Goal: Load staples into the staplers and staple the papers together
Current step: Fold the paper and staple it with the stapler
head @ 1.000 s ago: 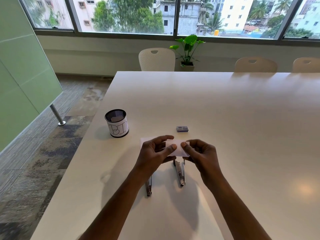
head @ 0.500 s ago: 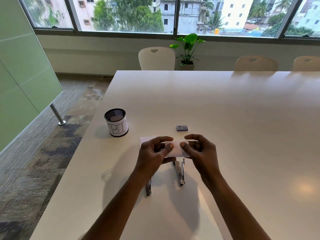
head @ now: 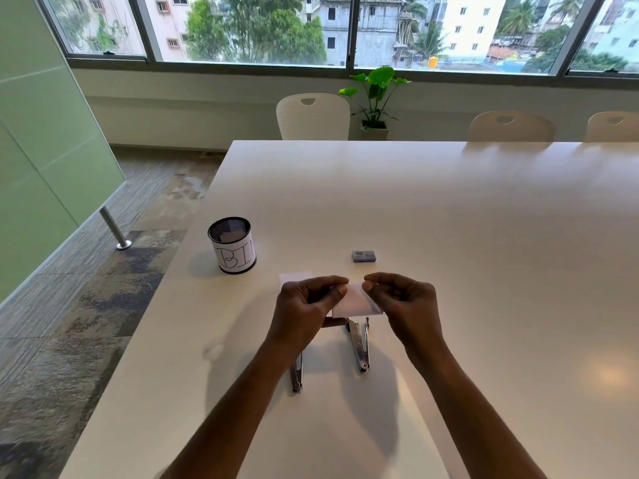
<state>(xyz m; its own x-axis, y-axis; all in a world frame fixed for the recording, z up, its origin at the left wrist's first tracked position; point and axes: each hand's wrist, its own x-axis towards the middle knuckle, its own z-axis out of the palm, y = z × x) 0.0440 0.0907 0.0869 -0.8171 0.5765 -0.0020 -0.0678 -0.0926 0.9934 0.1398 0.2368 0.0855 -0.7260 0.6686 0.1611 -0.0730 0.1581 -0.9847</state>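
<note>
White paper (head: 356, 302) between hands (head: 304, 309) (head: 408, 305) hides front of stapler (head: 359, 344).

White table (head: 449, 219); black mesh cup (head: 232, 244); silver staplers (head: 359, 344).

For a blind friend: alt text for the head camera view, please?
Left hand and right hand pinch a small white paper above the right stapler on a white table; the left stapler lies beside it. Beyond sit a staple box and a mesh cup marked BIN.
</note>
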